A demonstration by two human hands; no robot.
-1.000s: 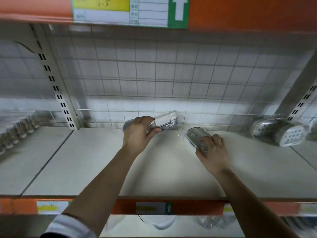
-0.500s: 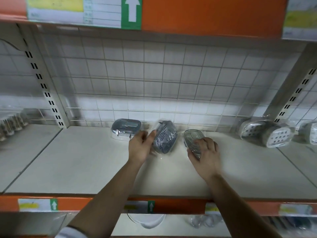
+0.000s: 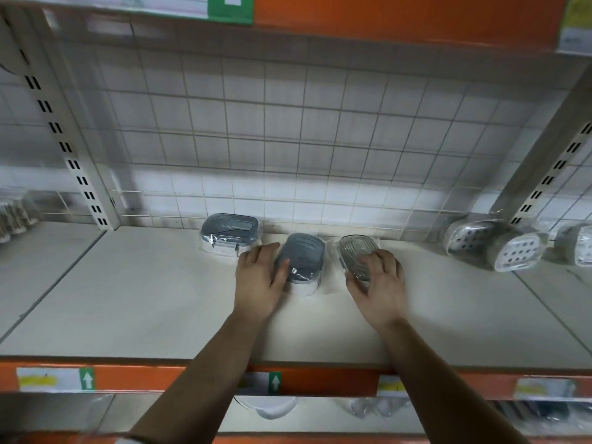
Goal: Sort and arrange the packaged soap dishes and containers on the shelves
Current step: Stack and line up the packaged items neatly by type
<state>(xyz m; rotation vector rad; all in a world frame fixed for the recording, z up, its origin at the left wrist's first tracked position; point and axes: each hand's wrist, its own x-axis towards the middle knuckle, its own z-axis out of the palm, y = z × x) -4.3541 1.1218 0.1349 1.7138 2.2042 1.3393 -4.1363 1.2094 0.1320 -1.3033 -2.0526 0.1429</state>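
While my left hand (image 3: 259,283) lies flat against the grey dish (image 3: 302,256) and my right hand (image 3: 379,283) cups the clear dish (image 3: 354,251), I'd grip their long sides (light, slick film).

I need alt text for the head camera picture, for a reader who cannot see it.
A person's left hand touches a wrapped grey soap dish and the right hand holds a clear soap dish beside it, both lying toward the back of a pale shelf. Another grey container sits further left; white perforated dishes lean at the far right.
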